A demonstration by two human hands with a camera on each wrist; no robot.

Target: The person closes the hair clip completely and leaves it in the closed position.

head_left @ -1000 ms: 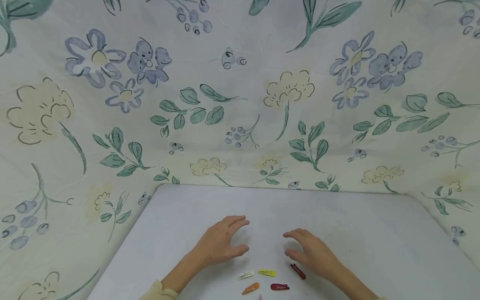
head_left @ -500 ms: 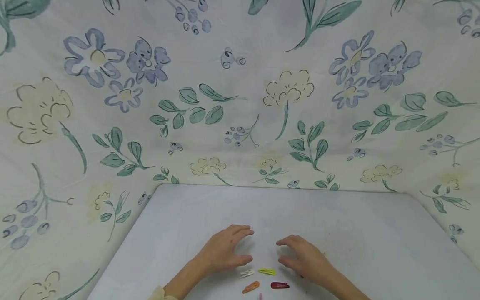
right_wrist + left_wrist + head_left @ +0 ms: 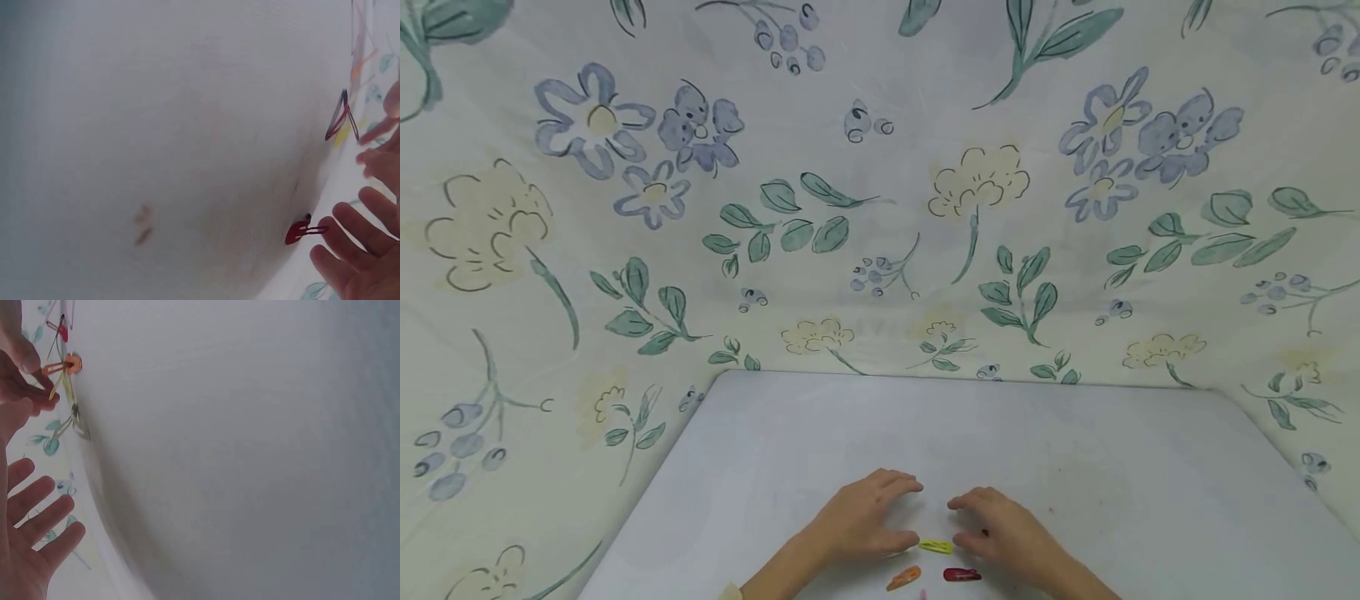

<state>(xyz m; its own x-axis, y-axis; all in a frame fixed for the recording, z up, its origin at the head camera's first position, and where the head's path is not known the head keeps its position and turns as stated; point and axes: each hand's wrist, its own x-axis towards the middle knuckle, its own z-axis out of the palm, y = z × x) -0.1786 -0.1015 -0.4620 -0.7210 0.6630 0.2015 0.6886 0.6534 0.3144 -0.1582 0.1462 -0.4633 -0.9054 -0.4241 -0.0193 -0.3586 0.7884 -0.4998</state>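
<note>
Snap hair clips lie on the white table below both hands. My left hand [image 3: 868,518] hovers with loosely bent fingers, its thumb close to the yellow hair clip [image 3: 936,547]. The white hair clip [image 3: 80,428] is mostly hidden under that hand in the head view. My right hand [image 3: 1006,537] faces it, fingers relaxed, with its thumb near the yellow clip's other end. One dark red hair clip [image 3: 297,231] lies beside the right fingers and is mostly covered in the head view. Neither hand holds anything.
Closer to the person lie an orange hair clip [image 3: 903,577], another dark red hair clip [image 3: 962,575] and the tip of a pink thing [image 3: 922,594] at the bottom edge. Floral cloth [image 3: 880,242] rises behind the white table [image 3: 760,433] and along its sides.
Both hands have moved nearer each other and down toward the clips. The left hand now covers most of the white clip, the right hand most of one dark red clip.
</note>
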